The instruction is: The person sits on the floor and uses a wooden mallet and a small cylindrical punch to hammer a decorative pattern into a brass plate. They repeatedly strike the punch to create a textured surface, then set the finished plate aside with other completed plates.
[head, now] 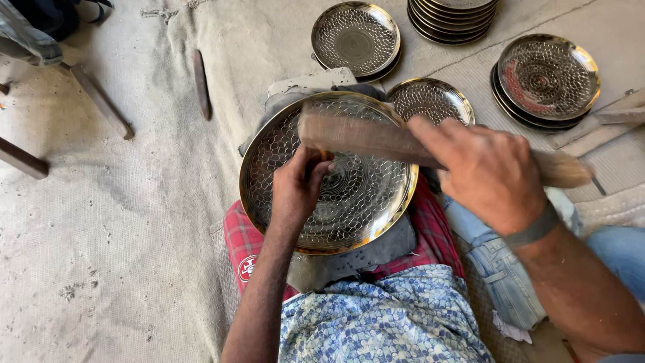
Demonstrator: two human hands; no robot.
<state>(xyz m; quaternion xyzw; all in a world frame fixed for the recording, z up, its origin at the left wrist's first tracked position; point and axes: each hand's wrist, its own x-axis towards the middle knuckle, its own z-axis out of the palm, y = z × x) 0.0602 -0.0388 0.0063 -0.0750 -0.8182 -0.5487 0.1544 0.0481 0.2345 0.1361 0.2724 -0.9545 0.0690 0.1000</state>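
A large round metal plate point(349, 202) is seen resting on the person's lap, over a dark grey cloth point(383, 252) and a red checked cloth point(235, 235). The plate is shallow, with a bright brass-coloured rim and a silvery face covered in a hammered scale-like pattern; concentric rings are visible near its centre. The surface is shiny and reflective.

The left hand point(295, 191) is placed on the plate's face, fingers curled around a small tool whose tip is barely visible near the thumb; what kind of tool cannot be told. The right hand point(487, 171) is clenched around a wooden mallet point(363, 138), which is held across the plate's upper part and appears motion-blurred. A dark band point(534, 230) is worn at the right wrist.

On the sackcloth floor covering point(134, 222) beyond the lap, similar patterned plates are noted: one point(430, 101) just behind the large plate, one point(355, 39) further back, a stack point(453, 17) at the top edge, and a stack point(547, 81) to the right.
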